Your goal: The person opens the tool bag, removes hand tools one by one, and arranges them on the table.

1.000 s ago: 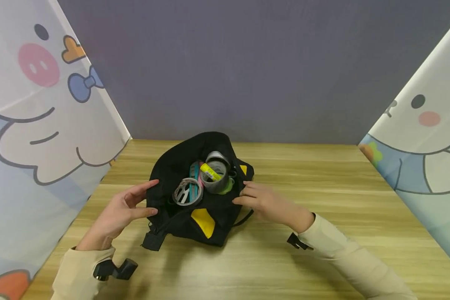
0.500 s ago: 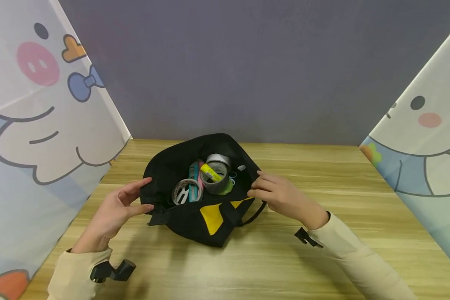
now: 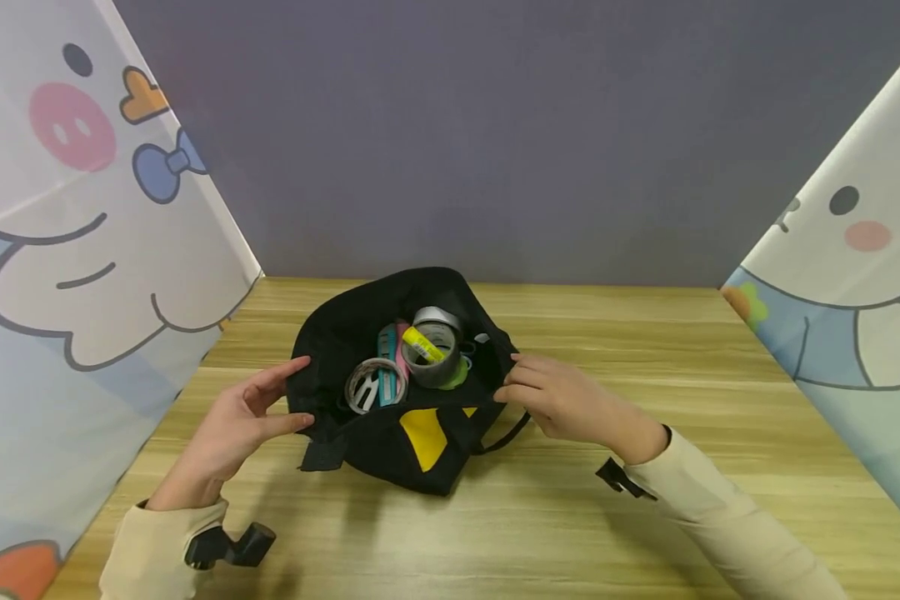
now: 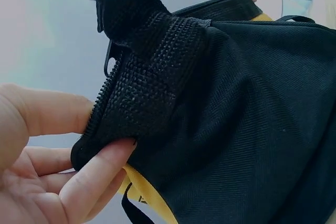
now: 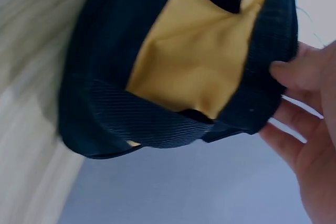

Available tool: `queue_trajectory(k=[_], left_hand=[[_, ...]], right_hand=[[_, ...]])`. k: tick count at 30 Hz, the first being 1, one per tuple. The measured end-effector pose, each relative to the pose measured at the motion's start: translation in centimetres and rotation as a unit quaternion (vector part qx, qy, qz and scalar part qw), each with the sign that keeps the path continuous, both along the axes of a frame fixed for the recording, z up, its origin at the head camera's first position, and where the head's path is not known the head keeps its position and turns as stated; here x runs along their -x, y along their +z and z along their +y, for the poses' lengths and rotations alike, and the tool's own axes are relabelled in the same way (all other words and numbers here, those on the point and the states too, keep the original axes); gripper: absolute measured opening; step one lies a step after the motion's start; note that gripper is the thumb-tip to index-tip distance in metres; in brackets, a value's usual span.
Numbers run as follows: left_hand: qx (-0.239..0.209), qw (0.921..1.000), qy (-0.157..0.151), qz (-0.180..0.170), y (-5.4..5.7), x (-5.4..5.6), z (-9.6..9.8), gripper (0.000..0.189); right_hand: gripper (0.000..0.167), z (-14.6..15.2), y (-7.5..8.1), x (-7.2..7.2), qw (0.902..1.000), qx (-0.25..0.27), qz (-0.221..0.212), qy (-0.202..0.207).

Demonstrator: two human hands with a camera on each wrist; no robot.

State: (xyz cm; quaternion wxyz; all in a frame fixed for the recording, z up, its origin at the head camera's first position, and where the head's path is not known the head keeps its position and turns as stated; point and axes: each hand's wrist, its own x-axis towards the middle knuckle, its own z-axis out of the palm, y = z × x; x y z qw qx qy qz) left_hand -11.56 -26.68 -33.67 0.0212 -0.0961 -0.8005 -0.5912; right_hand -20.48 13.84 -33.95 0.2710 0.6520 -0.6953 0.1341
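A black zippered bag with yellow patches sits on the table, its mouth spread wide. My left hand pinches the left end of the mouth; the left wrist view shows thumb and fingers on either side of the zipper. At the right end, my right hand grips the rim between thumb and fingers. Inside lie a grey tape roll with a yellow tube across it, a silver roll, a thinner roll around something white, and blue, pink and green items.
The wood-grain table ends at a grey back wall. Cartoon-printed panels stand at the left and right sides. A black strap loop hangs by the bag's right end, and a strap end hangs at its left.
My right hand has moved right with the rim, and the bag's mouth is wider than a second ago. The yellow patches have shifted. My left hand has barely moved.
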Motion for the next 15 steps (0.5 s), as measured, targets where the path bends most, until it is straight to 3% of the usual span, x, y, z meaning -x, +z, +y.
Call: queue_trajectory(k=[6,12,15], left_hand=[[0.012,0.9997,-0.021,0.002,0.2,0.1,0.1,0.072],[0.011,0.9993,-0.036,-0.005,0.3,0.2,0.1,0.074],[0.012,0.9992,-0.037,-0.002,0.3,0.2,0.2,0.073]], right_hand=[[0.024,-0.8,2.0,0.5,0.9957,-0.029,-0.088,-0.004],[0.026,-2.1,5.1,0.6,0.9760,-0.096,-0.191,-0.042],[0.022,-3.0,6.7,1.2,0.9670,-0.121,-0.215,-0.060]])
